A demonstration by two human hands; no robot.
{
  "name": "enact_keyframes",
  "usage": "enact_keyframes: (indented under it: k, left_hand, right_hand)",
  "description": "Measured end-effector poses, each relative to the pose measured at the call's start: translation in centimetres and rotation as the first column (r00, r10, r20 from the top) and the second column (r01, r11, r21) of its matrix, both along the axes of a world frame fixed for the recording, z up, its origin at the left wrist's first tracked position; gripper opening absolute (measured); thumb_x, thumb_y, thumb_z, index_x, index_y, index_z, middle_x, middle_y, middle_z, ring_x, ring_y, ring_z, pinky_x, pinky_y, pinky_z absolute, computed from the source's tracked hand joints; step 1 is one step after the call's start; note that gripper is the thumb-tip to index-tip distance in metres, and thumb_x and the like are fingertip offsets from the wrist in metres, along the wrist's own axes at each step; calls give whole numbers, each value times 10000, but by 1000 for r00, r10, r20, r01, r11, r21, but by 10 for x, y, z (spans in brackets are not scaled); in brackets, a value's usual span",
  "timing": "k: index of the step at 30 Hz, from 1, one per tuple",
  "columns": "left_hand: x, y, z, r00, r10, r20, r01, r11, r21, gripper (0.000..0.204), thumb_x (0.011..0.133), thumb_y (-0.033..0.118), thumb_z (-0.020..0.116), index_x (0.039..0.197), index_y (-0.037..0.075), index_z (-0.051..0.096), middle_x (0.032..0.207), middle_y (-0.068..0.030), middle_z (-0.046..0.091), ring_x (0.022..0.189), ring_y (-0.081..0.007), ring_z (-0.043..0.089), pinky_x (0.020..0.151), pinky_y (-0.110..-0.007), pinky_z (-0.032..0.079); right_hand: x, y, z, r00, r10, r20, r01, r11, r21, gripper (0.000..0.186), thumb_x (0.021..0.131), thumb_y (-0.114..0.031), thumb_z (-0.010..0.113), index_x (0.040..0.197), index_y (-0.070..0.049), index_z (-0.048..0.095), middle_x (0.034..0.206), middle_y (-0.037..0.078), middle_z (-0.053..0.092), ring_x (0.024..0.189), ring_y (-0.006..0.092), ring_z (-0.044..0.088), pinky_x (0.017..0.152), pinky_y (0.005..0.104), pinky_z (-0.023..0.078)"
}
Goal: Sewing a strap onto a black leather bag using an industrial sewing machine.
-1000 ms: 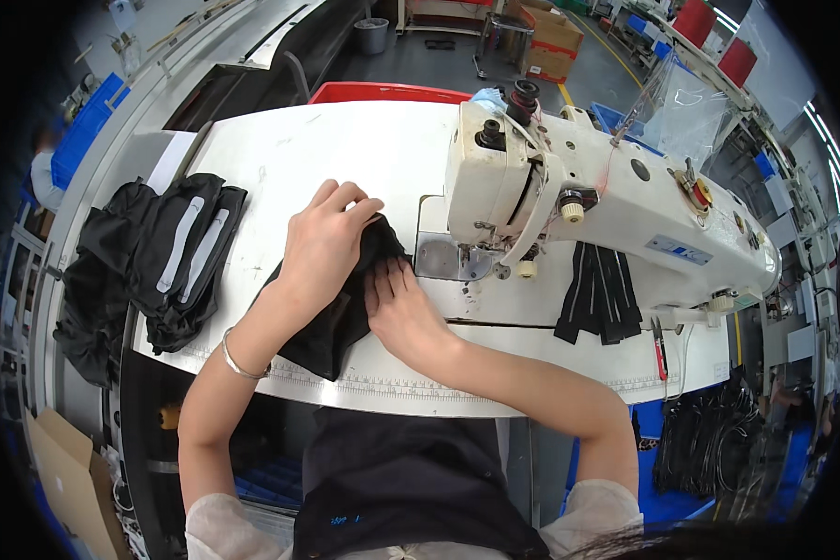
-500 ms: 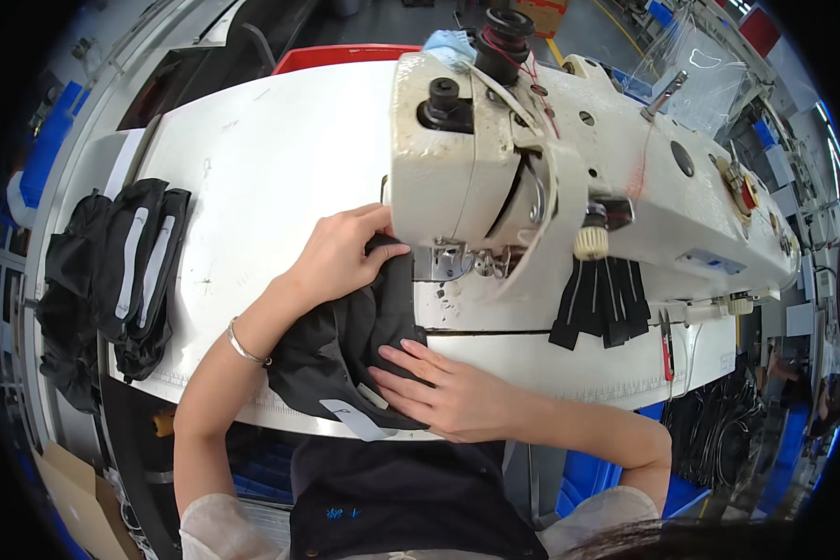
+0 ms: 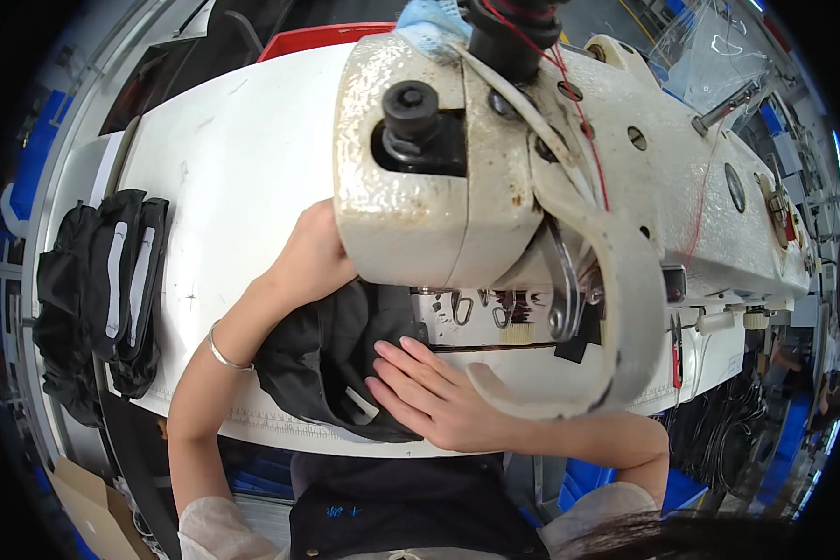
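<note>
My left hand [image 3: 310,254] is at the left side of the white sewing machine's head [image 3: 411,224], over a folded black fabric piece [image 3: 313,350]; its fingertips are hidden behind the head. My right hand [image 3: 429,397] lies on the fabric's right part, fingers straight and slightly apart. The fabric sits on the white table [image 3: 205,168], reaching to the plate under the machine, where the needle area is partly hidden by the housing. A pale strip [image 3: 362,403] shows within the fabric near my right fingers.
Black fabric pieces with grey strips [image 3: 103,299] are piled at the table's left. Black bands [image 3: 574,343] lie under the machine arm, with red-handled snips [image 3: 676,359] to their right. A red bin [image 3: 317,35] is behind the table; a cardboard box [image 3: 93,504] stands low at left.
My view has moved closer to the machine. My left hand has gone forward to its head, now partly behind it. The fabric moved toward the needle area, and my right hand shifted nearer me.
</note>
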State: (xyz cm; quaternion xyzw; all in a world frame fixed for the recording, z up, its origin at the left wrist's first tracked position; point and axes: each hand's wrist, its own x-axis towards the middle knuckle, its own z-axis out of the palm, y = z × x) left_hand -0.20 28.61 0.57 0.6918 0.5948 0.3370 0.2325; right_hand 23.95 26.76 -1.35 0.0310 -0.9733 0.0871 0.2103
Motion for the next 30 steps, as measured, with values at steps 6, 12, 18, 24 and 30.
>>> enact_keyframes:
  k: [6,12,18,24,30]
  left_hand:
    - [-12,-53,53,961,181,209,-221,957,188,54,844,18,589,855,-32,606,780,-64,536,713,-150,497,671,-236,389]
    - [-10,-121,72,905,375,203,-424,844,328,99,893,52,567,893,-22,633,750,-10,492,682,-85,432,631,-206,330]
    - [11,-149,86,861,440,254,-504,804,316,162,911,57,563,1039,-9,636,750,29,419,663,-51,340,597,-192,271]
    - [21,-166,85,884,440,156,-461,770,442,220,870,9,593,1088,-1,612,871,-52,587,786,-117,541,692,-235,427]
    - [19,-180,97,849,528,-29,-441,736,513,142,780,-104,616,857,-12,538,953,-119,548,810,-187,547,695,-261,471]
  right_hand:
    - [10,-6,22,966,-101,-238,104,995,2,434,694,46,597,1119,-36,630,959,82,536,938,208,511,880,328,437]
    - [11,-33,48,924,-380,-45,135,434,-890,457,806,-177,701,1151,-24,442,852,117,535,698,217,548,617,310,464]
    - [-16,-46,35,818,-529,226,498,455,-738,352,814,-237,706,977,-14,489,748,101,588,605,245,611,542,354,483]
    - [-34,-61,36,900,-388,200,333,313,-889,248,838,-158,676,869,31,517,706,136,617,586,199,599,560,329,471]
    - [-25,-66,49,974,-228,-11,-71,-256,-964,267,886,-18,601,1148,10,556,903,24,632,813,61,579,751,209,468]
